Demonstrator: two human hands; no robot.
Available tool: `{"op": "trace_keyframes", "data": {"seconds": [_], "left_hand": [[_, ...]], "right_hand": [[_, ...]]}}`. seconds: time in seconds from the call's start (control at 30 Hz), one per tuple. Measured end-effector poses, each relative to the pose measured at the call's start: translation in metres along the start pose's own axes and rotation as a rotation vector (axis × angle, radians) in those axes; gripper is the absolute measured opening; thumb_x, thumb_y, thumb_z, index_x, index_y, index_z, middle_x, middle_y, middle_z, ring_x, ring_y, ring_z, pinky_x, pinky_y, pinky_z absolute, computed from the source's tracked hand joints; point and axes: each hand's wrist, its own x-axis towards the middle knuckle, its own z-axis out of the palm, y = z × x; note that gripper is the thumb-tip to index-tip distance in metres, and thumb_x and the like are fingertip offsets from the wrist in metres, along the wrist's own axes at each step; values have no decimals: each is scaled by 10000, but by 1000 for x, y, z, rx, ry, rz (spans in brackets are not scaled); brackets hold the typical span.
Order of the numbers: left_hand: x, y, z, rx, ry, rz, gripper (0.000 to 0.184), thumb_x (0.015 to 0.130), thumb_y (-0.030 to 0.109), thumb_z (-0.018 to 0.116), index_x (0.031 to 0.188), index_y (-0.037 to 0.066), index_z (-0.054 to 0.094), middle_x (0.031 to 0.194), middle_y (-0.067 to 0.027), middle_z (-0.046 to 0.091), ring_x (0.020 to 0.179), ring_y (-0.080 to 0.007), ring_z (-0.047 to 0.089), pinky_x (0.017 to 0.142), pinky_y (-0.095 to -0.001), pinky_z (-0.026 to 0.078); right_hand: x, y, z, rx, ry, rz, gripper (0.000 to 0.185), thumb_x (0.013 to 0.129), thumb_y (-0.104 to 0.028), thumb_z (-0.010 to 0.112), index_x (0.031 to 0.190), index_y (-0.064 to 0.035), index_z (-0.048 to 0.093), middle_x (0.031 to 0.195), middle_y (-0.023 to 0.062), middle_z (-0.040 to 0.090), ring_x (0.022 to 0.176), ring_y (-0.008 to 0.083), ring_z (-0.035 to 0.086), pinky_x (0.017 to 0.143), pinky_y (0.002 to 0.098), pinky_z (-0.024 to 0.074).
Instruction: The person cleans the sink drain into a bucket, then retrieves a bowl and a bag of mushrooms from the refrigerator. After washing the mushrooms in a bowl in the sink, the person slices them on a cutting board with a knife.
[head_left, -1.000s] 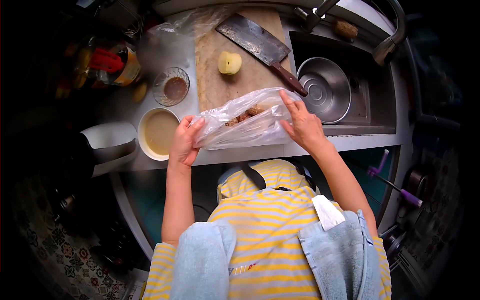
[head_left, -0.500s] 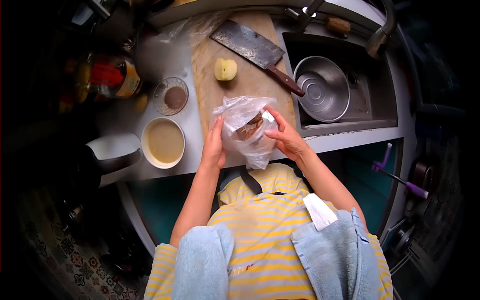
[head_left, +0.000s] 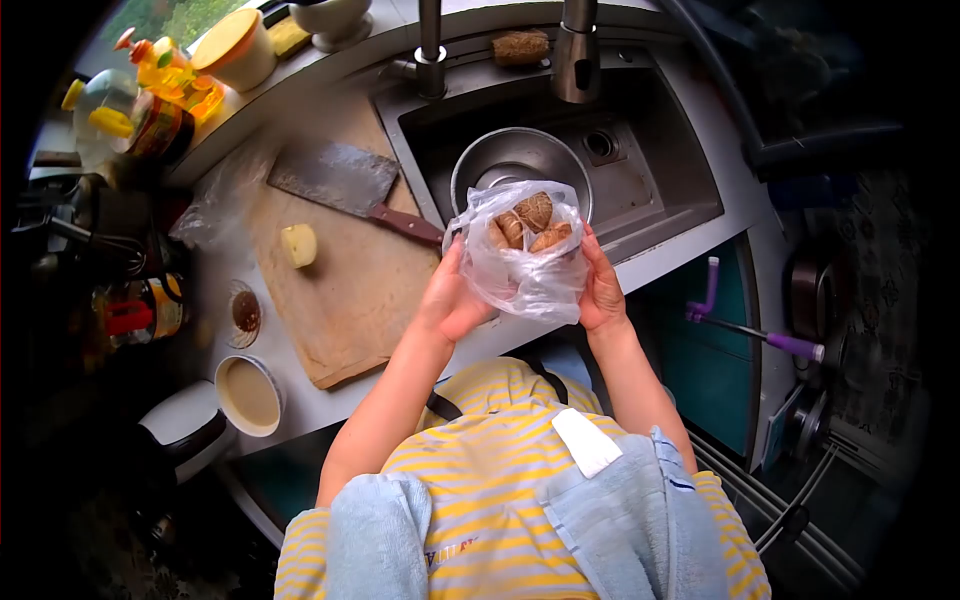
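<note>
Our left hand [head_left: 458, 300] and right hand [head_left: 601, 288] clasp opposite sides of the plastic bag [head_left: 530, 288], held at the near edge of the sink [head_left: 672, 215]. Brown tubers [head_left: 535, 210] show in its mouth; we'd best support both sides evenly, opening upward.

Finishes around sink [head_left: 655, 165]

Sink: dull metal. Bowl [head_left: 480, 168] in sink: smooth semi-gloss metal. Bag [head_left: 530, 282] over sink's near edge: thin glossy plastic, crinkled. Tubers [head_left: 535, 211] inside: rough, matt. Left of sink: matt wood board [head_left: 335, 325], blotchy metal cleaver blade [head_left: 333, 178], wood-look handle [head_left: 405, 223].
</note>
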Motion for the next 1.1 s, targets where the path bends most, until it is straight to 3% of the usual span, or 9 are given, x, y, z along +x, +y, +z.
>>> {"op": "trace_keyframes", "data": {"seconds": [0.13, 0.4, 0.5, 0.53, 0.63, 0.67, 0.77, 0.9, 1.1], "left_hand": [[58, -23, 1, 208, 243, 117, 482, 902, 394, 397, 1262, 75, 425, 1278, -74, 455, 1170, -235, 426, 993, -411, 327], [109, -45, -25, -158, 139, 255, 506, 914, 423, 352, 1274, 71, 397, 1254, -111, 473, 1136, -268, 467, 964, -419, 380], [122, -47, -38, -249, 232, 345, 450, 911, 398, 385, 1216, 74, 452, 1203, -99, 515, 1077, -250, 513, 907, -390, 436], [128, -44, -59, -335, 183, 391, 328, 890, 282, 490, 1126, 55, 503, 1122, -94, 558, 994, -233, 557, 824, -364, 486], [149, -43, -84, -274, 666, 495, 255, 843, 164, 576, 1060, 39, 526, 1036, -81, 590, 936, -224, 578, 756, -329, 504], [148, -39, -81, -310, 703, 514, 260, 826, 99, 586, 1069, 33, 520, 1020, -84, 593, 906, -221, 580, 741, -320, 501], [140, -21, -90, -209, 650, 466, 221, 842, 83, 550, 1058, 41, 528, 999, -95, 597, 857, -201, 579, 705, -294, 497], [149, -11, -114, -222, 811, 415, 243, 831, 174, 599, 1044, 75, 538, 977, -80, 578, 846, -188, 551, 692, -278, 469], [149, -6, -88, -323, 409, 571, 343, 895, 429, 410, 1166, 232, 483, 1160, 0, 529, 1180, -275, 392, 941, -617, 213]], "right_hand": [[30, -36, -27, 21, -141, 32, 565, 756, -190, 645, 1250, -129, 379, 1208, 48, 455, 1151, 207, 418, 990, 364, 347], [82, -76, -71, -64, -73, 291, 630, 813, -114, 591, 1345, -112, 254, 1204, 63, 454, 1088, 180, 471, 904, 322, 392], [101, -68, -78, -165, 41, 372, 700, 795, -79, 617, 1364, -105, 210, 1124, 90, 510, 1028, 166, 506, 889, 309, 391], [111, -62, -87, -342, 97, 392, 767, 766, -41, 637, 1374, -98, 173, 1000, 101, 572, 909, 153, 559, 801, 273, 433], [131, -54, -96, -749, 205, 376, 734, 756, -22, 637, 1356, -89, 221, 908, 73, 605, 783, 132, 582, 666, 237, 460], [135, -55, -91, -669, 269, 323, 565, 764, -32, 626, 1270, -73, 376, 869, 56, 614, 700, 104, 572, 570, 216, 451], [136, -68, -80, -596, 165, 232, 360, 783, -64, 612, 1127, -37, 509, 858, 26, 615, 720, 80, 568, 615, 197, 447], [124, -72, -77, -717, 16, -3, 197, 840, -82, 535, 1035, -57, 551, 890, 18, 599, 751, 56, 557, 660, 189, 447], [137, -80, -83, -495, 240, 200, 223, 896, -151, 443, 1090, -48, 482, 962, 79, 592, 825, 159, 587, 701, 290, 504]]}}
